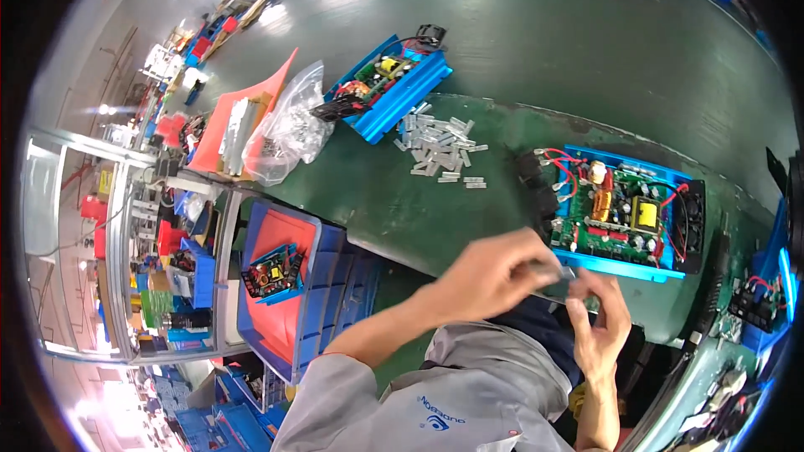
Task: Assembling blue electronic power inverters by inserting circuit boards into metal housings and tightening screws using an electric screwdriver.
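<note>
My left hand (507,266) is closed in a pinch, with a small clear-grey piece (567,273) at its fingertips. On the other side of that piece, my right hand (598,322) has its bent fingers at it; the exact hold is too small to make out. Just beyond both hands lies a blue-cased circuit board unit (615,224). Red wires with metal terminals stick out at its left end, and a black fan sits at its right end. Left of this unit, a loose pile of small clear sleeves (440,146) lies on the green table.
A second blue-cased unit (381,84) stands beyond the pile. Beside it are a clear plastic bag (293,130) of small parts and a red sheet (233,105). Blue stacked crates (331,285) at the left hold another board unit (275,274). More blue units (758,318) stand at far right.
</note>
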Demonstrator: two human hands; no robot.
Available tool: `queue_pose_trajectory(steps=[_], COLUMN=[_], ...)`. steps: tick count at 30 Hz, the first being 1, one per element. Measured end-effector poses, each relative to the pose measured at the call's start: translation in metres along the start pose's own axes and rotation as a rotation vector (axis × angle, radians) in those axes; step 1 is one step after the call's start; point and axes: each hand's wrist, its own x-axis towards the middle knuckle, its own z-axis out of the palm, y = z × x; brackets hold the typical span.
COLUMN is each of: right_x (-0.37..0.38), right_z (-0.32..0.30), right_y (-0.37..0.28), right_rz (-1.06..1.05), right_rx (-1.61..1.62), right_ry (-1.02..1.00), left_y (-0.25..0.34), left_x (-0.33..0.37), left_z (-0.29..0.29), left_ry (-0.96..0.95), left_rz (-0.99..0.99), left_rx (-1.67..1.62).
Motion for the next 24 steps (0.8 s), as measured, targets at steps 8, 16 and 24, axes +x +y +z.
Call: queue_pose_trajectory(steps=[8,16,24], right_x=[-0.016,-0.019,-0.023], right_z=[-0.028,-0.053,-0.066], right_y=[0.014,0.019,0.025], right_rz=[0.156,0.307,0.361], right_rx=[0.361,0.134,0.135], right_ry=[0.282,0.222,0.157], left_y=[0.003,0.002,0.012], left_x=[0.023,0.04,0.048], left_z=[0.059,0.061,0.07], left_ry=[0.041,-0.089,-0.076], left_rz=[0.104,-0.316,-0.267], left_rx=[-0.166,-0.464,-0.563])
